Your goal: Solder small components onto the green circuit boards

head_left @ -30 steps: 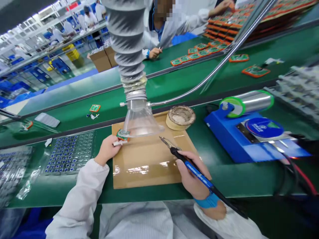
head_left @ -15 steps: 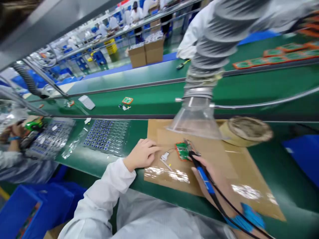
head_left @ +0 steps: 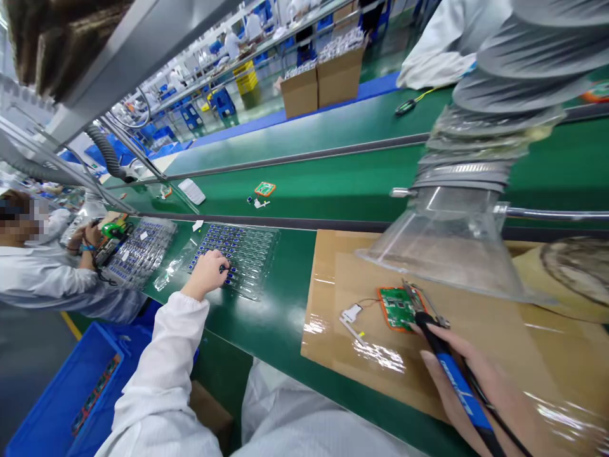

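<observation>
My right hand [head_left: 480, 387] is closed around a blue-handled soldering iron [head_left: 447, 365]; its tip rests at the right edge of a small green circuit board [head_left: 397, 308] with an orange rim. The board lies on a brown cardboard mat [head_left: 333, 285], with thin wires running to a white connector [head_left: 351, 313] at its left. My left hand [head_left: 208, 273] reaches out over a clear plastic tray of small blue parts [head_left: 247, 247], fingers curled down onto it. Whether they hold a part is hidden.
A clear fume-extraction funnel [head_left: 447, 247] on a grey ribbed hose hangs just above the board. A roll of tape [head_left: 571, 273] sits at the mat's right. A co-worker [head_left: 42, 266] works at the left by another tray [head_left: 137, 247]. A blue bin [head_left: 61, 393] stands below.
My left hand left the board's wires and went left to the tray of blue parts. The view swung left. The iron stays at the board.
</observation>
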`<state>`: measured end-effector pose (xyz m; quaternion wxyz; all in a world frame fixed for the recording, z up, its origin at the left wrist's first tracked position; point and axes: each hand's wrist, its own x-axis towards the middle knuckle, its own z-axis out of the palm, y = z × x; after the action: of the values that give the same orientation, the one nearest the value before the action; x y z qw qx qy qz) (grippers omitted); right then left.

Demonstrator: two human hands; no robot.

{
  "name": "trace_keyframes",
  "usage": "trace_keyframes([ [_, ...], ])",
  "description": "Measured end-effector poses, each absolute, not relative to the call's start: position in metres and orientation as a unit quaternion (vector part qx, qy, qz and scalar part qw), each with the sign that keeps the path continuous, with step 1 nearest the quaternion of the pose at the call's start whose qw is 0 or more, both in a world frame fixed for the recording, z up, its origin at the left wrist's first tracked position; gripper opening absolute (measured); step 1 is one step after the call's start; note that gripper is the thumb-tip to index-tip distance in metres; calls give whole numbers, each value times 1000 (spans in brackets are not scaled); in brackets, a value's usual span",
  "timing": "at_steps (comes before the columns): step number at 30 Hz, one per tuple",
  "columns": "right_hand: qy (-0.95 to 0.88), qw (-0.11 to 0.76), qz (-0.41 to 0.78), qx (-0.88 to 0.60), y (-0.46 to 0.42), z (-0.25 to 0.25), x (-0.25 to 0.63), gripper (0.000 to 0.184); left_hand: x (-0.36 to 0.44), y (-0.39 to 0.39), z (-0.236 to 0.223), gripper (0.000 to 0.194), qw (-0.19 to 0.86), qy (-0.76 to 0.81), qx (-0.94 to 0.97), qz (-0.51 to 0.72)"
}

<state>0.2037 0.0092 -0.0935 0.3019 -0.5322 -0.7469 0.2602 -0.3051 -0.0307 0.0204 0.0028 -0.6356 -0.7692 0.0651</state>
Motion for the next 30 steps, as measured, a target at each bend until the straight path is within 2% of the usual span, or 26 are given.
trace_keyframes([
  [8, -739, 309, 259, -539, 5, -76, 197, 36, -309, -23, 33, 17, -50, -735, -673, 59],
  [10, -741, 323, 249, -534, 5, -71, 195, 36, -297, -20, 37, 15, -43, -752, -658, 8],
  [13, -743, 345, 243, -519, 6, -66, 192, 37, -249, -7, 37, 18, -54, -755, -633, -164],
  [15, -739, 351, 240, -522, 6, -62, 192, 37, -198, 6, 30, 16, -122, -698, -643, -291],
  [17, -739, 351, 245, -520, 6, -59, 192, 36, -142, 22, 19, 16, -256, -634, -616, -392],
  [20, -740, 353, 254, -513, 5, -55, 192, 35, -71, 43, 0, 28, -434, -516, -482, -560],
  [22, -732, 369, 264, -509, 4, -54, 193, 34, -43, 51, -8, 32, -527, -480, -389, -583],
  [24, -712, 400, 286, -501, 2, -52, 192, 34, -29, 54, -12, 34, -576, -479, -340, -569],
  [30, -594, 513, 369, -497, 3, -32, 175, 28, -21, 46, -11, 30, -607, -526, -438, -403],
])
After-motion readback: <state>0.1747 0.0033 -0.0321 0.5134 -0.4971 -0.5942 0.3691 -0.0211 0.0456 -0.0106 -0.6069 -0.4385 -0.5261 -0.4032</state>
